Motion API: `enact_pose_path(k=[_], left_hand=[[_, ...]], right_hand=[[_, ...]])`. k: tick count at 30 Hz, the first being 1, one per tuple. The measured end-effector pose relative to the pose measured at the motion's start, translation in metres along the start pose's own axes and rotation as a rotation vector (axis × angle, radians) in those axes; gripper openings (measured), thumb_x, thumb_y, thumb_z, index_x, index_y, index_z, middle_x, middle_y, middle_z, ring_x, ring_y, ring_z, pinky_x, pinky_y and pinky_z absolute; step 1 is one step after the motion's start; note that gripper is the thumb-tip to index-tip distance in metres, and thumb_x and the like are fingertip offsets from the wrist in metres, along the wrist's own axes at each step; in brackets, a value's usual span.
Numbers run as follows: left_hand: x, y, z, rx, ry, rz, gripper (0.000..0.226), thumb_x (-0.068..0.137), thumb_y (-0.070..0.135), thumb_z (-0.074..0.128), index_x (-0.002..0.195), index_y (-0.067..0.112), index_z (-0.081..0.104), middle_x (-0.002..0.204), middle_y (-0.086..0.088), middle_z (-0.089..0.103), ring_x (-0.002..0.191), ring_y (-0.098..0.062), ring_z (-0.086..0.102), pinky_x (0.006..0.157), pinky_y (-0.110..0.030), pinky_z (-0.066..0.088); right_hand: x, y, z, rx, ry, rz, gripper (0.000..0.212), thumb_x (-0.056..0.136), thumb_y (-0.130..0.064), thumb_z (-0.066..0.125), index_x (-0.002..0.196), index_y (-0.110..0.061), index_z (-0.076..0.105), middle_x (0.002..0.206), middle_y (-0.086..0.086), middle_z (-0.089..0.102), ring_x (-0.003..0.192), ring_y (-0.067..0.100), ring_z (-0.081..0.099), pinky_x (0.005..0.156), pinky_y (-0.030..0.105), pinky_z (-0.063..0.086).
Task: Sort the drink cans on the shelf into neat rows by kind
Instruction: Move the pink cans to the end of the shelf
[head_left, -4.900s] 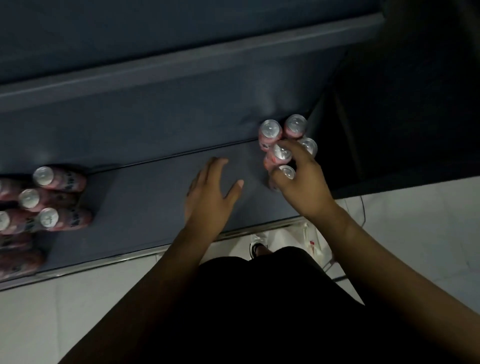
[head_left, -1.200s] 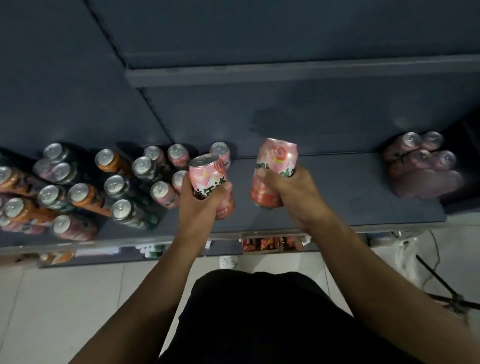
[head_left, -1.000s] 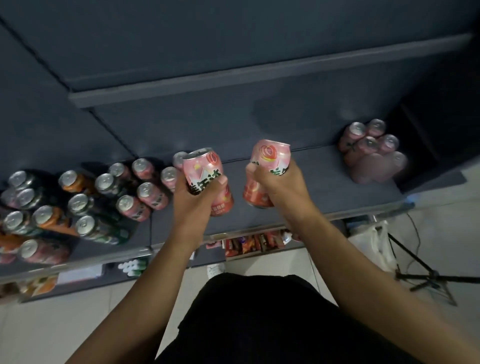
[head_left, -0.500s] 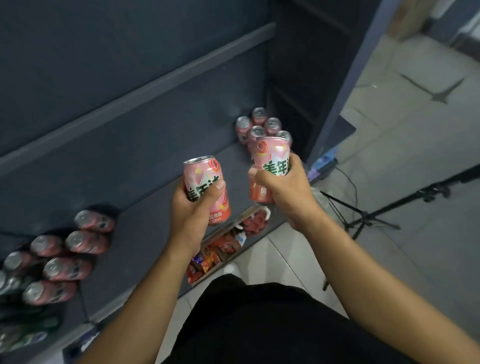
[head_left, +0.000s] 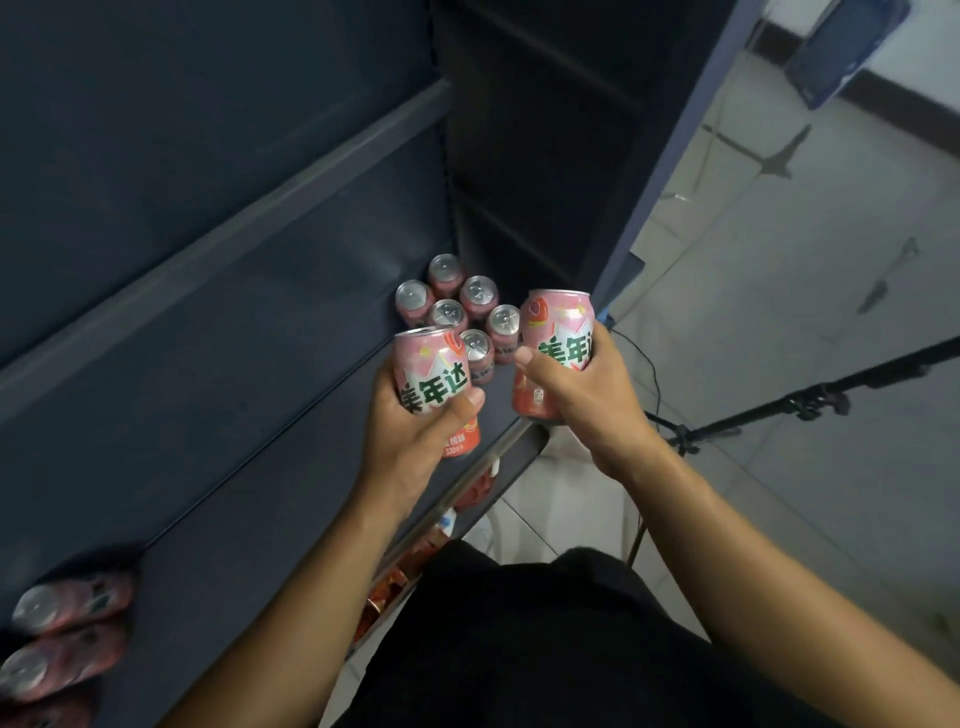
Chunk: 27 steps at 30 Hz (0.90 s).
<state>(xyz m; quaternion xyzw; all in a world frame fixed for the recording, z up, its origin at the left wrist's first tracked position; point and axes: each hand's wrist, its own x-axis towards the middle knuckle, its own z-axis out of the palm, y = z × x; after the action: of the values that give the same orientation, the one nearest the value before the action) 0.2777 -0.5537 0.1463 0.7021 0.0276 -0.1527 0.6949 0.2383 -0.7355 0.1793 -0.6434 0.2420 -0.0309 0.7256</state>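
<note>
Far out to the left of the left hand, at the frame's lower corner, three pink cans (head_left: 67, 600) stand close together on the dark blue shelf (head_left: 249, 426), the lowest one cut off by the edge. The left hand (head_left: 415, 447) grasps one pink Mirinda can (head_left: 431, 384) upright, thumb across the green lettering and fingers wrapped behind it, above the shelf's front part. Just beyond both hands, at the shelf's far right end, a cluster of six pink cans (head_left: 448, 313) stands in two rows of three, silver tops up; the nearest of them shows between the two held cans. The right hand (head_left: 587, 400) grips a second pink Mirinda can (head_left: 558, 332), also upright, thumb on its front, slightly higher than the other. Below the hands, red packets (head_left: 475, 491) lie on a lower shelf. Right of the right hand, one black tripod (head_left: 779, 405) stands on the tiled floor (head_left: 779, 234).
</note>
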Motion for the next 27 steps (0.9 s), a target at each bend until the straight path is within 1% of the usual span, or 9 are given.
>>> enact_pose_path(k=[3, 7, 9, 12, 18, 22, 24, 25, 27], left_hand=[[0.015, -0.002, 0.004, 0.025, 0.005, 0.001, 0.068, 0.071, 0.021, 0.085, 0.130, 0.011, 0.053, 0.106, 0.006, 0.072, 0.095, -0.006, 0.070, 0.078, -0.024, 0.055], [0.027, -0.011, 0.011, 0.035, 0.071, -0.044, 0.071, 0.066, 0.026, 0.088, 0.126, 0.016, 0.052, 0.111, 0.001, 0.070, 0.096, -0.007, 0.070, 0.081, -0.030, 0.058], [0.029, -0.018, 0.016, 0.041, 0.099, -0.080, 0.068, 0.063, 0.032, 0.090, 0.119, 0.022, 0.054, 0.108, 0.003, 0.070, 0.095, -0.007, 0.070, 0.080, -0.031, 0.058], [0.031, -0.029, 0.026, 0.052, 0.170, -0.115, 0.072, 0.059, 0.044, 0.089, 0.117, 0.021, 0.054, 0.107, 0.003, 0.070, 0.096, -0.009, 0.070, 0.080, -0.033, 0.058], [0.034, -0.057, 0.056, 0.112, 0.323, -0.190, 0.063, 0.058, 0.050, 0.087, 0.107, 0.032, 0.050, 0.104, 0.007, 0.068, 0.092, -0.007, 0.069, 0.080, -0.036, 0.060], [0.039, -0.075, 0.078, 0.113, 0.395, -0.220, 0.059, 0.068, 0.024, 0.092, 0.105, 0.032, 0.048, 0.100, 0.011, 0.064, 0.084, 0.004, 0.066, 0.075, -0.024, 0.055], [0.044, -0.086, 0.086, 0.120, 0.414, -0.227, 0.060, 0.072, 0.011, 0.090, 0.110, 0.029, 0.046, 0.101, 0.011, 0.062, 0.082, 0.009, 0.064, 0.072, -0.015, 0.051], [0.047, -0.092, 0.089, 0.115, 0.420, -0.231, 0.061, 0.072, 0.008, 0.089, 0.111, 0.027, 0.046, 0.101, 0.011, 0.062, 0.083, 0.009, 0.064, 0.072, -0.015, 0.052], [0.051, -0.104, 0.095, 0.092, 0.427, -0.239, 0.065, 0.070, 0.008, 0.090, 0.112, 0.032, 0.047, 0.105, 0.010, 0.063, 0.087, 0.005, 0.067, 0.077, -0.024, 0.058]], right_hand=[[0.014, 0.002, 0.003, -0.009, 0.009, -0.007, 0.044, 0.090, -0.020, 0.077, 0.127, -0.022, 0.053, 0.108, -0.004, 0.072, 0.096, 0.011, 0.073, 0.072, 0.024, 0.059], [0.034, 0.010, -0.002, -0.096, -0.014, -0.046, 0.033, 0.093, -0.018, 0.073, 0.114, -0.033, 0.053, 0.095, -0.019, 0.073, 0.091, 0.003, 0.072, 0.075, 0.023, 0.060], [0.044, 0.016, -0.006, -0.125, -0.021, -0.042, 0.038, 0.092, -0.018, 0.074, 0.120, -0.030, 0.051, 0.099, -0.011, 0.071, 0.090, 0.004, 0.071, 0.075, 0.023, 0.060], [0.059, 0.027, -0.014, -0.187, -0.067, -0.067, 0.041, 0.092, -0.013, 0.075, 0.119, -0.028, 0.048, 0.092, -0.006, 0.065, 0.073, 0.004, 0.066, 0.062, 0.023, 0.056], [0.090, 0.052, -0.038, -0.363, -0.158, -0.022, 0.045, 0.086, -0.018, 0.081, 0.117, -0.027, 0.050, 0.089, -0.006, 0.070, 0.074, 0.011, 0.069, 0.064, 0.044, 0.063], [0.113, 0.065, -0.050, -0.439, -0.207, 0.037, 0.054, 0.081, -0.020, 0.085, 0.122, -0.026, 0.049, 0.090, -0.014, 0.072, 0.077, 0.003, 0.071, 0.067, 0.035, 0.063], [0.125, 0.072, -0.053, -0.483, -0.208, 0.071, 0.063, 0.074, -0.030, 0.087, 0.123, -0.028, 0.047, 0.096, -0.003, 0.074, 0.083, 0.015, 0.074, 0.075, 0.047, 0.063], [0.131, 0.077, -0.055, -0.491, -0.212, 0.083, 0.064, 0.071, -0.031, 0.088, 0.120, -0.029, 0.047, 0.097, 0.000, 0.074, 0.084, 0.021, 0.075, 0.077, 0.051, 0.062], [0.142, 0.087, -0.058, -0.528, -0.217, 0.081, 0.064, 0.066, -0.027, 0.089, 0.116, -0.028, 0.048, 0.098, -0.001, 0.073, 0.087, 0.019, 0.074, 0.080, 0.051, 0.061]])
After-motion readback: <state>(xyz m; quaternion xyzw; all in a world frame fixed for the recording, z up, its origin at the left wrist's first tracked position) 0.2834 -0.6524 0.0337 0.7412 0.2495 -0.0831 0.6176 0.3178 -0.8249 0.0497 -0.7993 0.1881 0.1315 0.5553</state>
